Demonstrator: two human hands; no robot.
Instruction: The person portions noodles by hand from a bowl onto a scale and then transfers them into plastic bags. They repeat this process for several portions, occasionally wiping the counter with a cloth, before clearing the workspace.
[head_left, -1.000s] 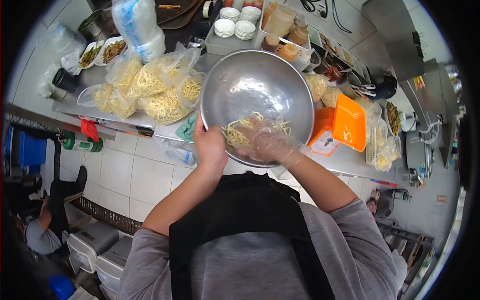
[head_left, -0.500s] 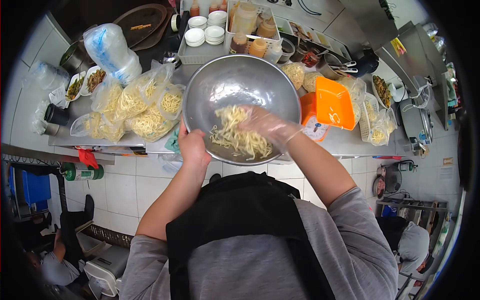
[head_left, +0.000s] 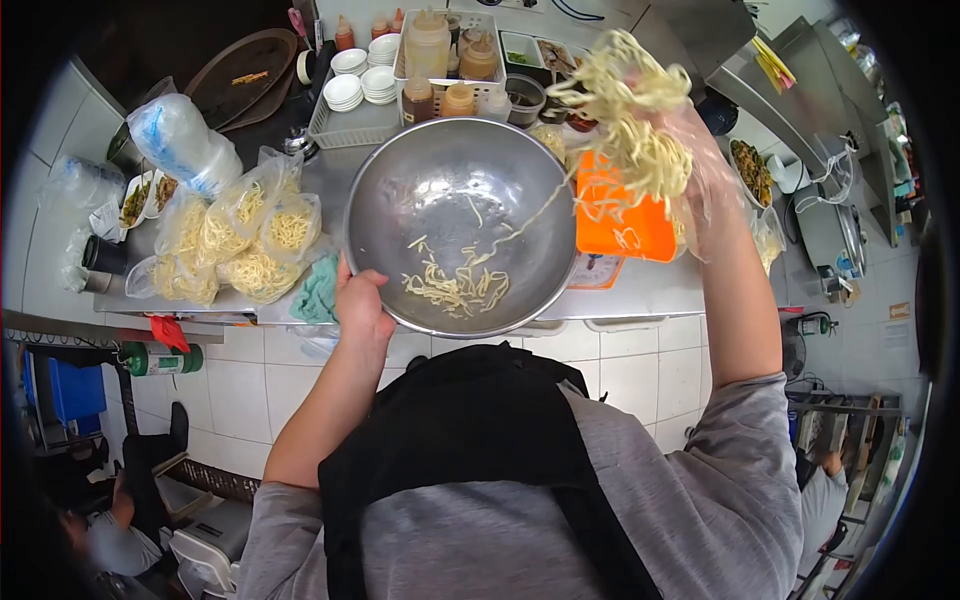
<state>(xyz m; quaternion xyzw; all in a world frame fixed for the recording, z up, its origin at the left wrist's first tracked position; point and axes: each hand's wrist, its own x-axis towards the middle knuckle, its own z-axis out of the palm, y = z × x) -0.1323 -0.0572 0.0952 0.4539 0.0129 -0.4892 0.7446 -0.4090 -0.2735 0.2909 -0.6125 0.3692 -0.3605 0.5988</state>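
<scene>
My left hand (head_left: 364,305) grips the lower left rim of a large steel bowl (head_left: 460,180). Some loose noodles lie in the bottom of the bowl. My right hand (head_left: 700,165), in a clear plastic glove, is raised at the upper right and holds a big bundle of pale noodles (head_left: 640,130). A long strand trails from the bundle down toward the bowl. Beneath the raised noodles is an orange scale tray (head_left: 625,235), partly covered by them. The fingertips of my right hand are mostly hidden behind the noodles.
Bags of noodles (head_left: 240,235) and a teal cloth (head_left: 318,292) lie left of the bowl. Behind it are a white basket with small dishes (head_left: 345,130) and sauce bottles (head_left: 428,45). One person (head_left: 120,525) is at the lower left, another (head_left: 822,500) at the lower right.
My right hand has lifted most of the noodles out of the bowl, up and to the right over the orange tray. The bowl, still in my left hand, appears slightly further left.
</scene>
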